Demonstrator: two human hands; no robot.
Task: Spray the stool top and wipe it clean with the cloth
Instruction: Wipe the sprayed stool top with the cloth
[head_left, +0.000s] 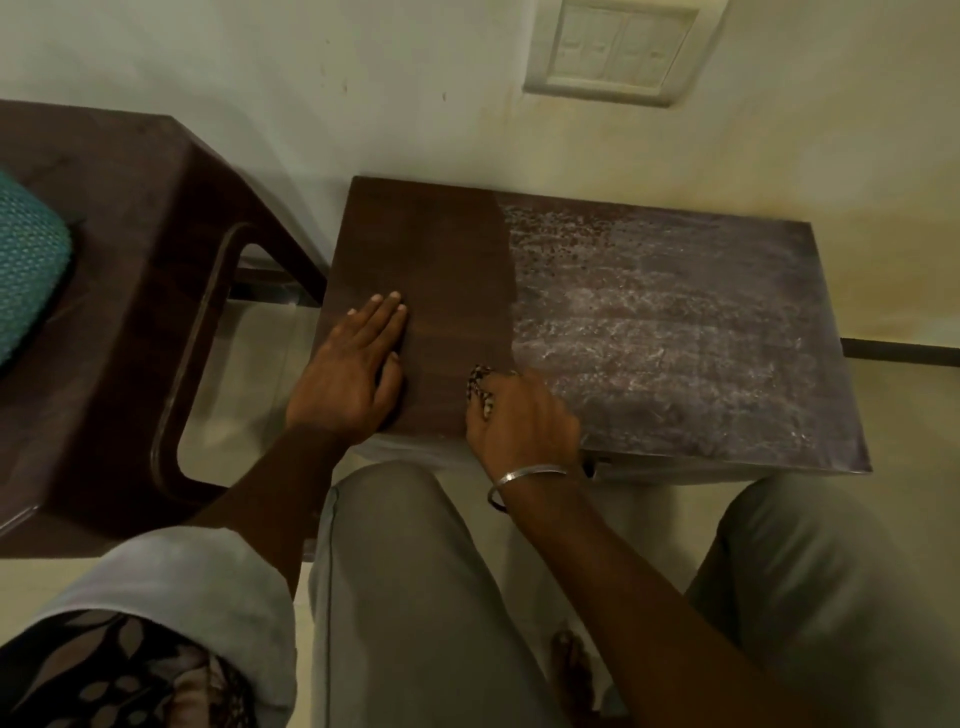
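Cloth, bunched in the clenching fingers of the right hand, sits at the stool top's near edge, where wiped wood meets speckled film rightward of those fingers, while the left hand lies flat, fingers straight, probably steadying the stool.

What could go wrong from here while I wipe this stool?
The cloth is bunched small under the right hand, so strokes may leave streaks in the white film covering the right part of the stool top.
The left hand lies flat on the wiped dark part and may leave prints there.
Wiping toward the near edge could push residue onto the trousers just below.
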